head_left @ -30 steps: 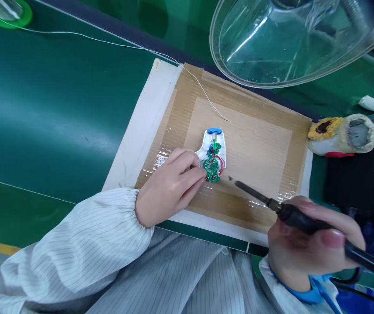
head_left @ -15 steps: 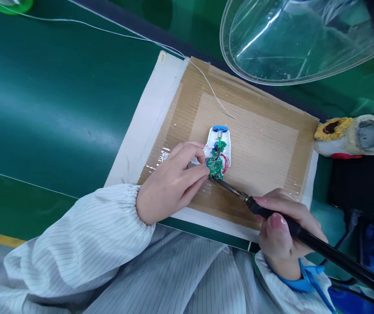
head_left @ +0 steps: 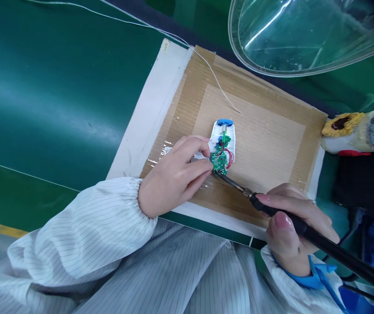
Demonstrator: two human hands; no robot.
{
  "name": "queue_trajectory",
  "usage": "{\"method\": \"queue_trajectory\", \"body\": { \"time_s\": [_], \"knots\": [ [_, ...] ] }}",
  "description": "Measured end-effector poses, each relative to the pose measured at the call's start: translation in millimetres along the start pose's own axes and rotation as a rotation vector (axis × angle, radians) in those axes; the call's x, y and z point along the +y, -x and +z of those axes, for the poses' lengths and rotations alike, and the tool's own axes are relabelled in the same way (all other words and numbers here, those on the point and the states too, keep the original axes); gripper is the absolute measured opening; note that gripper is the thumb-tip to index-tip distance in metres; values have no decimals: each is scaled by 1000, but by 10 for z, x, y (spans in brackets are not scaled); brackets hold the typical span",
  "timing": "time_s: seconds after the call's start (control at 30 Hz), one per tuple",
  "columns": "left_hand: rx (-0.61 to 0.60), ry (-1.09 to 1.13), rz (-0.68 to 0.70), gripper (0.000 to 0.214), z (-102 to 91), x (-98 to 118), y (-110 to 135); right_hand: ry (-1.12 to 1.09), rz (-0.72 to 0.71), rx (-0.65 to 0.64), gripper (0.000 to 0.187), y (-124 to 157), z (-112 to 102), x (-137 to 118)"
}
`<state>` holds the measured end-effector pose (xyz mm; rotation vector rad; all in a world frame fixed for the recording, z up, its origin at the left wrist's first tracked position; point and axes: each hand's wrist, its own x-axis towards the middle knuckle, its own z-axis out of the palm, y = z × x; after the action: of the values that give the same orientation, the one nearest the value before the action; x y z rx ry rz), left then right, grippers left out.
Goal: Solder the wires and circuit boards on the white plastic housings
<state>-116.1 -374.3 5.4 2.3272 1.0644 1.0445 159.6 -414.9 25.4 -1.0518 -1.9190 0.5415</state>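
Observation:
A small white plastic housing [head_left: 230, 136] with a blue cap lies on a taped cardboard pad [head_left: 265, 131]. A green circuit board [head_left: 219, 162] with red wires rests in it. My left hand [head_left: 177, 174] pinches the board's left edge, fingers closed on it. My right hand [head_left: 291, 226] grips a black soldering iron [head_left: 304, 229], whose metal tip touches the board's lower edge. A thin solder wire [head_left: 206, 65] trails across the pad from the upper left, its free end lying above the housing.
A clear plastic hood [head_left: 304, 35] hangs over the pad's far right. An iron stand with a yellow sponge [head_left: 357, 131] sits right of the pad. Green belt surface [head_left: 59, 87] stretches to the left. Dark cables and blue items lie at lower right.
The soldering iron came in from the right, from clear of the board one second ago to touching its lower edge. My left hand kept its hold on the board.

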Motion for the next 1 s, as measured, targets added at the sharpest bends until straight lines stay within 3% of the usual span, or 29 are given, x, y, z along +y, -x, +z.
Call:
{"method": "queue_trajectory", "body": {
  "time_s": [0.37,0.63,0.9,1.0],
  "knots": [
    [-31,-8,10,13,19,-6,7,-52,-107,-3,28,-120,12,-47],
    [-41,-44,13,16,-15,9,-19,-19,-35,17,31,-90,0,-68],
    [-185,-180,-21,20,-101,83,-76,30,46,25,28,-109,7,-116],
    [-210,-255,-14,22,-120,121,-108,-10,13,6,26,-121,3,-110]
  ]
}}
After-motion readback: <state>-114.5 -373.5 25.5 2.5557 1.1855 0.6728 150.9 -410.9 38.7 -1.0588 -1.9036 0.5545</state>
